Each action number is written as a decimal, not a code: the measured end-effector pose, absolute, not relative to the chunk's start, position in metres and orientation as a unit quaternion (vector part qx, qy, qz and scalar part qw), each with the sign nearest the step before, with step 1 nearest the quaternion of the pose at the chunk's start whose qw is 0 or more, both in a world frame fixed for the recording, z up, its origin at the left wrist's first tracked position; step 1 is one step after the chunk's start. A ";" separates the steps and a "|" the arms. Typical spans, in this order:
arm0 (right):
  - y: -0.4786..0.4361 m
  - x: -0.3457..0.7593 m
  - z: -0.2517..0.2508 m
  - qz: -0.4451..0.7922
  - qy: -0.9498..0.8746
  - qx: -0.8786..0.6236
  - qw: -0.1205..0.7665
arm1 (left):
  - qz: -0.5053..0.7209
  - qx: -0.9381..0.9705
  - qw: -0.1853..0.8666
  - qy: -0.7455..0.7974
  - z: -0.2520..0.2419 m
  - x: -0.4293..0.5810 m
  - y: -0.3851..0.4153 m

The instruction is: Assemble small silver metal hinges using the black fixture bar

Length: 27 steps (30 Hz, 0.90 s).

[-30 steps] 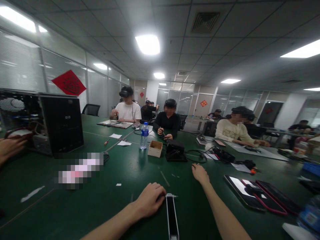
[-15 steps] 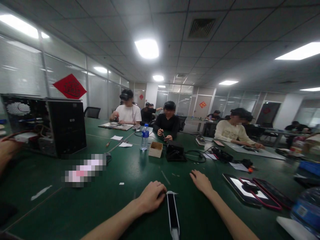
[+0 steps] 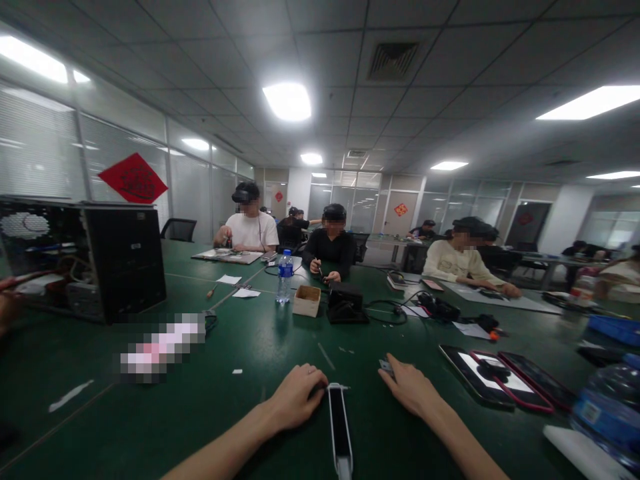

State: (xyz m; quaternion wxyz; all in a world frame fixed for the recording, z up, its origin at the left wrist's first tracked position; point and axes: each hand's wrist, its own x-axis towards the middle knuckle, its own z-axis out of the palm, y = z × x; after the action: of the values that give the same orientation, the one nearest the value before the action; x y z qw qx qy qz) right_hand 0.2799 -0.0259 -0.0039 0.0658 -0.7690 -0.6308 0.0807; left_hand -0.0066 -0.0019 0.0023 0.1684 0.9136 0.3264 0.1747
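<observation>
My left hand (image 3: 300, 397) is low over the green table, its fingers curled and closed. Its thumb and index finger are at the upper left corner of a narrow white-rimmed object (image 3: 340, 423) with a dark middle; whether they grip it or something small is hidden. A thin pin sticks out at that object's top right. To the right, my right hand (image 3: 410, 387) is palm down close to the tabletop. Between its thumb and index finger shows a small flat grey piece (image 3: 385, 365), partly covered by the fingers.
Ahead are a water bottle (image 3: 285, 277), a small open box (image 3: 307, 301) and a black device (image 3: 347, 303). A tablet (image 3: 475, 377) and large bottle (image 3: 610, 410) are right; a computer case (image 3: 127, 263) is left. Several people sit around, and another hand (image 3: 9, 310) reaches the case.
A small grey piece now shows at my right hand's fingers, which have drawn closer together. My left hand stays by the white-rimmed object. The whole view has shifted slightly.
</observation>
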 end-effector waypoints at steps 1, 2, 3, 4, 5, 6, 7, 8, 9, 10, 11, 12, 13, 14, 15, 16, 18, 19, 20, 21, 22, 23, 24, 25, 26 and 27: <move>-0.027 0.285 -0.003 0.090 -0.638 -0.761 0.073 | 0.174 0.913 0.168 0.329 0.002 -0.007 -0.001; -0.027 0.290 -0.002 0.099 -0.646 -0.753 0.080 | 0.174 0.912 0.168 0.330 0.001 -0.006 -0.001; -0.028 0.296 -0.001 0.105 -0.654 -0.744 0.086 | 0.174 0.912 0.167 0.331 0.000 -0.006 0.000; -0.028 0.301 0.000 0.110 -0.663 -0.735 0.094 | 0.176 0.912 0.167 0.330 -0.001 -0.006 0.000; -0.028 0.306 0.001 0.115 -0.671 -0.725 0.101 | 0.180 0.913 0.165 0.328 -0.001 -0.006 0.001; -0.029 0.311 0.003 0.121 -0.679 -0.716 0.107 | 0.182 0.914 0.164 0.325 -0.001 -0.005 0.001; -0.029 0.314 0.005 0.126 -0.684 -0.710 0.112 | 0.184 0.915 0.161 0.322 -0.002 -0.005 0.001; -0.029 0.317 0.007 0.132 -0.688 -0.704 0.115 | 0.184 0.916 0.156 0.320 -0.002 -0.004 0.002; -0.030 0.319 0.009 0.137 -0.691 -0.700 0.118 | 0.183 0.917 0.152 0.319 -0.003 -0.004 0.002; -0.031 0.321 0.011 0.141 -0.694 -0.695 0.122 | 0.183 0.918 0.149 0.317 -0.003 -0.003 0.003; -0.032 0.321 0.013 0.146 -0.697 -0.690 0.128 | 0.183 0.919 0.148 0.316 -0.003 -0.003 0.003; -0.033 0.322 0.015 0.150 -0.699 -0.686 0.136 | 0.183 0.919 0.149 0.315 -0.004 -0.003 0.004; -0.034 0.322 0.017 0.155 -0.699 -0.683 0.143 | 0.181 0.919 0.151 0.315 -0.004 -0.003 0.004; -0.035 0.321 0.018 0.159 -0.697 -0.684 0.148 | 0.178 0.920 0.153 0.315 -0.004 -0.003 0.004; -0.036 0.321 0.019 0.161 -0.692 -0.687 0.150 | 0.175 0.920 0.154 0.316 -0.005 -0.003 0.005; -0.036 0.321 0.019 0.160 -0.688 -0.692 0.150 | 0.172 0.920 0.155 0.317 -0.005 -0.003 0.005; -0.037 0.322 0.020 0.153 -0.683 -0.699 0.147 | 0.170 0.919 0.156 0.319 -0.005 -0.004 0.005; -0.036 0.323 0.019 0.147 -0.683 -0.701 0.145 | 0.172 0.919 0.158 0.319 -0.004 -0.004 0.005; -0.036 0.325 0.019 0.137 -0.684 -0.701 0.144 | 0.173 0.918 0.160 0.318 -0.004 -0.004 0.005; -0.036 0.326 0.019 0.127 -0.686 -0.703 0.143 | 0.175 0.918 0.162 0.317 -0.004 -0.004 0.005; -0.036 0.328 0.018 0.117 -0.686 -0.704 0.140 | 0.176 0.918 0.164 0.316 -0.004 -0.005 0.005; -0.035 0.330 0.017 0.109 -0.686 -0.706 0.135 | 0.176 0.918 0.163 0.316 -0.003 -0.005 0.004; -0.035 0.332 0.017 0.105 -0.685 -0.709 0.129 | 0.176 0.918 0.162 0.317 -0.003 -0.005 0.004; -0.036 0.334 0.016 0.106 -0.682 -0.713 0.122 | 0.174 0.918 0.161 0.318 -0.003 -0.004 0.004; -0.036 0.336 0.015 0.108 -0.678 -0.718 0.115 | 0.172 0.918 0.161 0.320 -0.002 -0.004 0.004; -0.036 0.337 0.014 0.109 -0.675 -0.722 0.108 | 0.169 0.918 0.162 0.321 -0.002 -0.004 0.004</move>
State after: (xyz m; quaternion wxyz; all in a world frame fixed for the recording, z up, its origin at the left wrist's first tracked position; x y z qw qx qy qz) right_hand 0.3368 -0.0357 0.0145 0.1076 -0.7215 -0.6752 0.1092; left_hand -0.0041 0.0043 -0.0022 0.1624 0.9177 0.3206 0.1694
